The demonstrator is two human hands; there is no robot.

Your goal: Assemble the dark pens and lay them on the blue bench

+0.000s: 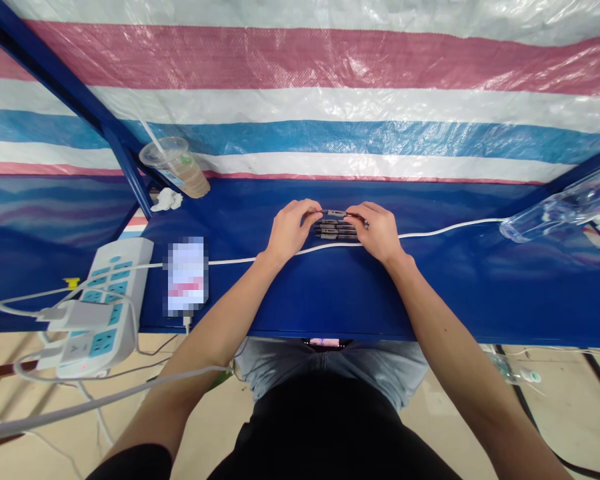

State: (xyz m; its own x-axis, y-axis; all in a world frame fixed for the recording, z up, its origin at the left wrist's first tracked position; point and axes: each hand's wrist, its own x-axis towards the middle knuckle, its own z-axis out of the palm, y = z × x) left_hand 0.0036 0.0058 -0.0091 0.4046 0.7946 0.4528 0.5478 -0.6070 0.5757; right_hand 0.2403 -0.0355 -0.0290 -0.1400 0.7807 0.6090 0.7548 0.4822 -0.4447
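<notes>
The left hand (293, 227) and right hand (379, 230) pinch opposite ends of one slim dark pen-like stick (335, 213), just beyond a small group of similar sticks (336, 231) lying side by side on the blue desk (330, 287). A white cable (433, 233) crosses the desk on the group's near side. Farther left are a phone (186, 277), a power strip (114, 315) and a plastic cup (194, 179); well to the right, a clear bottle (545, 217).

Makeshift workspace: striped plastic sheeting (330, 60) hangs beyond the left grip (291, 230), blue tabletop (330, 293) beneath, power strip (116, 313) leftward.
</notes>
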